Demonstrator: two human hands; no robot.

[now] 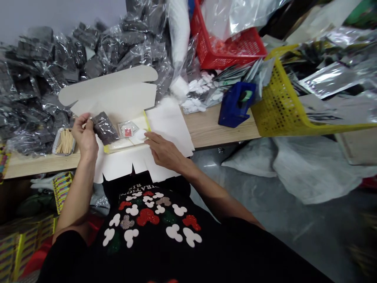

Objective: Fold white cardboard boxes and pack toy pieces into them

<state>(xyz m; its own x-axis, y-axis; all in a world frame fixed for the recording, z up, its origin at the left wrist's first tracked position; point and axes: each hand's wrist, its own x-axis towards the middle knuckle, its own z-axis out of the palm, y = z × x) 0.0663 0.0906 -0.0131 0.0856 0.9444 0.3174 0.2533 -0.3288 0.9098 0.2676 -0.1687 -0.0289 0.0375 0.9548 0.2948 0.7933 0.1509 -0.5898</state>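
An unfolded white cardboard box [114, 92] lies in front of me, its lid raised at the back and its flaps spread. My left hand [85, 135] pinches the corner of a dark grey block in clear plastic wrap [105, 127], tilted over the box's left end. Beside it in the box is a small clear packet with a red piece [128, 130]. On the right, my right hand [166, 152] has its fingertips closed at the edge of a flat white piece [139, 136]; its exact kind is unclear. A long clear-wrapped item [122, 144] runs along the box's front.
Many wrapped grey blocks [64, 59] are heaped behind. A tub of wooden sticks [66, 142] stands left. To the right are white pieces [203, 84], a blue tape dispenser [237, 104], a red basket [226, 59] and a yellow basket [272, 102] of packets.
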